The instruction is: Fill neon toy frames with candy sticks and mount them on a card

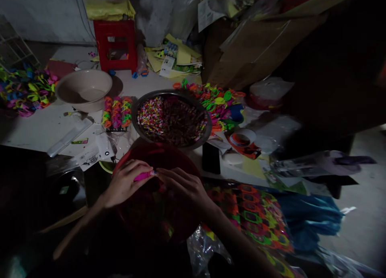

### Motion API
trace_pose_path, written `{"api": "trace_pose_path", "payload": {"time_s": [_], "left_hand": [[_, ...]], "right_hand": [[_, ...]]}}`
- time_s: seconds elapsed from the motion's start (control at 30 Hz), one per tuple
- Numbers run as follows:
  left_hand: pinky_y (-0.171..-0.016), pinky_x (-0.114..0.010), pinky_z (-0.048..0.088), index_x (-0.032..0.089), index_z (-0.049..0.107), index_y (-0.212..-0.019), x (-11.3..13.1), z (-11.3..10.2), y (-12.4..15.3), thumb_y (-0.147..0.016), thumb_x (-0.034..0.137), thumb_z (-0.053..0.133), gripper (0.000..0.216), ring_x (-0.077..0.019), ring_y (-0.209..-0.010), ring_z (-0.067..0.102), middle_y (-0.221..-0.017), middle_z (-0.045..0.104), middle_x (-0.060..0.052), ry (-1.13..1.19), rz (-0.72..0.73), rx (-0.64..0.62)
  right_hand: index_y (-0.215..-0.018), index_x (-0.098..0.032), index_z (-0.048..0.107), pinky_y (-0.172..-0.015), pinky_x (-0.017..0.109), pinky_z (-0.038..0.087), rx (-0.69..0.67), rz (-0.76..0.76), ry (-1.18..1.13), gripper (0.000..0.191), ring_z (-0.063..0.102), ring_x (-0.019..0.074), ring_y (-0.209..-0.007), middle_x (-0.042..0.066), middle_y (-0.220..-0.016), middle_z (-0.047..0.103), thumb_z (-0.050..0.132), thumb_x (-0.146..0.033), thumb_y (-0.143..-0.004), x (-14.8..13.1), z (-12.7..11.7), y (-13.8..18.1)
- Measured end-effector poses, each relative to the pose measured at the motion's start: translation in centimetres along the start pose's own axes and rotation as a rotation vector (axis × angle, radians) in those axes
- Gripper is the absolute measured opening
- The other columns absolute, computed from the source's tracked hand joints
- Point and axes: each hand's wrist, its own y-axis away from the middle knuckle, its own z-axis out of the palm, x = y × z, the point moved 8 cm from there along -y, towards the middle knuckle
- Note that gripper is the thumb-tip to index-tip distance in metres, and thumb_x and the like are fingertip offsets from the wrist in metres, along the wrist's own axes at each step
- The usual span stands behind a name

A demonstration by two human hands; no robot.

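Over a dark red basin (pixel 193 169), both my hands meet at one small item. My left hand (pixel 128 182) is closed around a bright pink plastic piece (pixel 142 176), which looks like part of a toy watch. From the other side, the fingers of my right hand (pixel 183 185) are pinched at a tiny pale piece (pixel 154 172) at the end of the pink one. Whether the two pieces are joined I cannot tell. Just beyond stands a metal bowl (pixel 208 129) of small multicoloured bits and brown ones. Contents of the red basin are too dark to make out.
A beige basin (pixel 84 87) and three stacks of coloured rings (pixel 117 112) stand at the left. Colourful plastic pieces are heaped at far left (pixel 28 89) and behind the bowl (pixel 217 101). A phone (pixel 211 158), tape roll (pixel 243 138) and bagged toy watches (pixel 256 213) lie right.
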Motion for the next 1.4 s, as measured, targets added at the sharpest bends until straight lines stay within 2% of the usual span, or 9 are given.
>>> {"api": "trace_pose_path", "payload": {"time_s": [0.33,0.43,0.53,0.6,0.73,0.8,1.03,1.2,1.4], "left_hand": [[-0.078,-0.024,0.048,0.022,0.063,-0.097,-2.3,4.6,2.1,-0.091,0.034,0.052,0.017,-0.0157,-0.092,0.065,-0.1,0.068,-0.002,0.075,-0.127,-0.351],[-0.088,-0.028,0.049,0.024,0.06,-0.111,-3.8,5.4,2.9,-0.084,0.041,0.061,0.033,-0.0188,-0.101,0.064,-0.116,0.065,-0.003,0.147,-0.29,-0.4],[-0.095,-0.032,0.047,0.024,0.05,-0.128,-5.4,4.8,3.4,-0.084,0.047,0.057,0.051,-0.0194,-0.105,0.062,-0.133,0.055,-0.006,0.168,-0.413,-0.393],[-0.096,-0.033,0.047,0.021,0.049,-0.129,-6.5,4.3,3.7,-0.088,0.048,0.048,0.049,-0.0193,-0.105,0.062,-0.131,0.056,-0.007,0.157,-0.473,-0.384],[-0.1,-0.036,0.044,0.019,0.052,-0.125,-8.2,5.3,4.6,-0.09,0.047,0.043,0.046,-0.0223,-0.111,0.06,-0.127,0.06,-0.008,0.038,-0.518,-0.437],[-0.104,-0.039,0.04,0.017,0.054,-0.125,-8.4,7.0,5.3,-0.089,0.044,0.045,0.046,-0.0252,-0.118,0.056,-0.13,0.059,-0.01,-0.047,-0.492,-0.506],[-0.101,-0.047,0.04,0.01,0.044,-0.138,-8.6,14.0,8.2,-0.073,0.038,0.065,0.073,-0.0362,-0.12,0.053,-0.135,0.053,-0.022,-0.079,-0.494,-0.752],[-0.092,-0.037,0.047,0.018,0.049,-0.132,-9.4,14.4,8.8,-0.072,0.035,0.065,0.064,-0.0294,-0.108,0.062,-0.129,0.06,-0.014,0.055,-0.565,-0.75],[-0.085,-0.032,0.048,0.017,0.05,-0.125,-10.8,13.2,7.6,-0.076,0.031,0.06,0.052,-0.0247,-0.101,0.063,-0.12,0.064,-0.011,0.122,-0.651,-0.59]], "right_hand": [[-0.107,-0.016,0.062,-0.071,0.025,0.049,-0.268,0.257,-0.474,0.029,0.064,0.0159,-0.084,0.008,-0.097,0.068,0.05,-0.005,-0.083,2.3,3.5,1.7],[-0.091,-0.016,0.065,-0.059,0.02,0.043,-0.436,0.439,-0.554,0.028,0.058,0.0106,-0.065,0.001,-0.082,0.067,0.047,-0.002,-0.074,4.4,4.7,3.1],[-0.078,-0.016,0.062,-0.052,0.019,0.038,-0.523,0.552,-0.559,0.022,0.05,0.0092,-0.056,-0.002,-0.067,0.061,0.044,-0.005,-0.071,7.7,2.9,4.5],[-0.075,-0.016,0.06,-0.05,0.02,0.039,-0.373,0.635,-0.523,0.014,0.049,0.0099,-0.054,-0.002,-0.063,0.059,0.049,-0.011,-0.069,11.3,-0.4,4.9],[-0.076,-0.018,0.059,-0.054,0.024,0.043,0.621,0.912,-0.289,0.019,0.052,0.012,-0.055,-0.001,-0.063,0.057,0.066,-0.033,-0.067,18.8,-10.7,8.1],[-0.082,-0.018,0.06,-0.053,0.026,0.044,0.896,0.957,-0.25,0.029,0.052,0.0117,-0.052,-0.001,-0.066,0.059,0.07,-0.04,-0.065,19.7,-12.2,9.9],[-0.076,-0.018,0.06,-0.038,0.022,0.031,0.612,1.141,-0.789,0.035,0.044,0.0086,-0.042,-0.002,-0.06,0.06,0.075,-0.045,-0.061,17.8,-3.2,9.8],[-0.085,-0.018,0.066,-0.06,0.026,0.047,0.435,1.294,-1.088,0.037,0.061,0.0155,-0.063,0.0,-0.071,0.068,0.078,-0.039,-0.057,13.9,2.0,10.0],[-0.094,-0.019,0.069,-0.076,0.031,0.049,0.281,1.261,-1.237,0.033,0.066,0.0203,-0.079,0.003,-0.087,0.072,0.075,-0.034,-0.066,10.3,3.1,8.8]]}}
